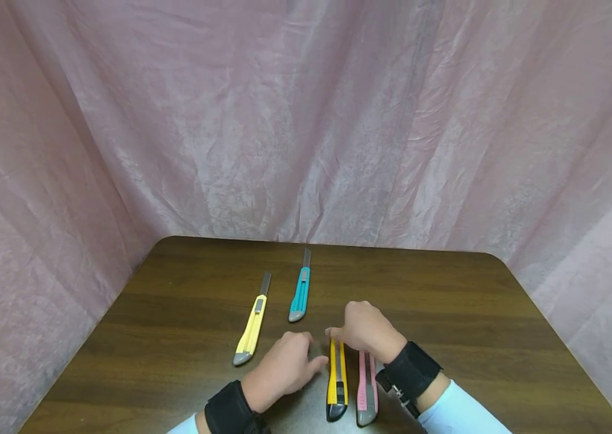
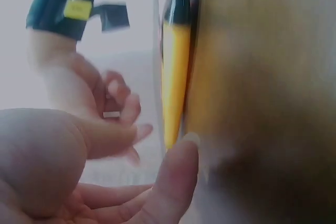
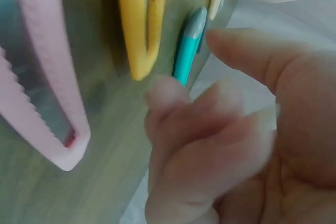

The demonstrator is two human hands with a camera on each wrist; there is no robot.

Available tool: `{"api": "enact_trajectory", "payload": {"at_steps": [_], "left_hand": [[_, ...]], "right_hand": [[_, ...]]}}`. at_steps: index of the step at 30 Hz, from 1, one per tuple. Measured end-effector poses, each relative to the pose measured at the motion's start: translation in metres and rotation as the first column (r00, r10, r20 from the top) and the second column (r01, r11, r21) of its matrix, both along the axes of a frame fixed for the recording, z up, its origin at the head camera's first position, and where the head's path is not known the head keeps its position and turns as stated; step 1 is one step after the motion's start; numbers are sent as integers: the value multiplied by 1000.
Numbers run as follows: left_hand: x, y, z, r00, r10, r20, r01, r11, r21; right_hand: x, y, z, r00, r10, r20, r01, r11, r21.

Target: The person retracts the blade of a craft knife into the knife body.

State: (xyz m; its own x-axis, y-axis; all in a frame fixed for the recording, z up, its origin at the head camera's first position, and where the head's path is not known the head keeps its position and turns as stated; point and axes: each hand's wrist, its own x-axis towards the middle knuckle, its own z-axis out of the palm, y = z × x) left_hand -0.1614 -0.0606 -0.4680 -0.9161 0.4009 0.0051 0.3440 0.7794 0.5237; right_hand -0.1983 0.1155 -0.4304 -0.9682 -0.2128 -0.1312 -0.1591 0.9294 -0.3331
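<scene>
Four utility knives (image 1: 300, 292) on one bench (image 1: 436, 301): one pale yellow knife (image 1: 252, 325) at left, one teal knife (image 1: 300, 292) at the far side, and down at the near side one yellow-and-black knife (image 1: 336, 386), plus one pink knife (image 1: 367, 392) to its right! Blades (image 1: 265, 284) in plain sight, two: one left, one far. In play, one left grip (image 1: 287, 364) and one right grip (image 1: 368, 328), two in all. Black wristbands (image 1: 230, 410), two, one each; pale blue sleeves (image 1: 460, 410), two; yellow tag (image 2: 77, 9), just one.

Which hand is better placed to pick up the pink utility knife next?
Probably the right hand: in the head view, it covers the far end of the pink utility knife. The left hand would likely have to reach across the yellow-and-black utility knife.
</scene>
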Motion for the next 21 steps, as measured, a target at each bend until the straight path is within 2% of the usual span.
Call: {"api": "enact_trajectory", "payload": {"at_steps": [4, 7, 10, 12, 15, 21], "left_hand": [[-24, -5, 5, 995, 99, -20, -100, 995, -8], [-50, -9, 12, 984, 152, -91, -159, 985, -73], [-76, -11, 18, 970, 173, -172, -200, 968, -154], [-87, -10, 19, 964, 182, -193, -218, 959, -182], [-97, -6, 18, 967, 177, -185, -215, 953, -212], [-104, 0, 13, 978, 198, -66, -209, 943, -260]], "right_hand": [[-20, 4, -1, 999, 38, 9, -37, 993, -110], [-44, 6, 0, 997, 60, 57, -45, 972, -232], [-71, 9, 1, 993, 62, 97, -30, 951, -306], [-86, 12, 0, 993, 65, 96, -32, 950, -311], [-100, 18, -4, 991, 74, 110, -39, 956, -290], [-109, 26, -13, 988, 98, 121, -63, 963, -263]]}}
